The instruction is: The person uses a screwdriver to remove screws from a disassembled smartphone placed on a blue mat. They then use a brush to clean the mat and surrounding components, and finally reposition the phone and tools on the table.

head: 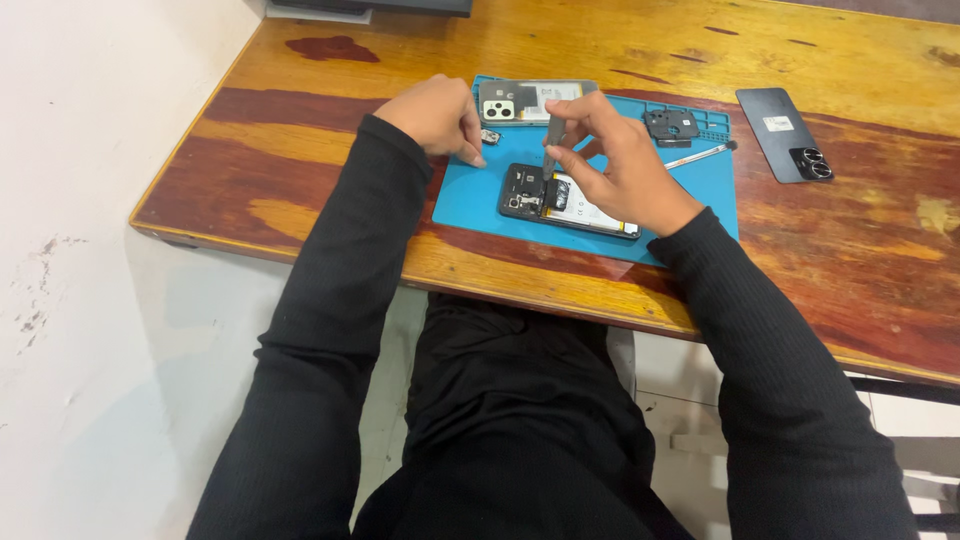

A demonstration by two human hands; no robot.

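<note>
Looks like a small phone repair workbench. Under the fingers point(560, 150), a blue repair mat point(700, 185) with an opened phone point(560, 200), battery and boards exposed. Just beyond the fingertips, a removed back frame point(525, 102); to their right, a black inner cover point(670, 124) and a dark back panel point(785, 133). All on a worn wooden table point(400, 60) beside a plain white wall point(90, 150).

Both my arms, in black ribbed sleeves, reach forward and angle inward toward the blue rubber work mat point(700, 190). My left hand point(440, 115) is curled into a loose fist at the mat's far left edge, knuckles up, fingertips pressed down. My right hand point(610, 160) hovers over the mat's middle — wrist slightly raised, thumb and forefinger pinched together, the other fingers point(585, 180) bent beneath.
</note>
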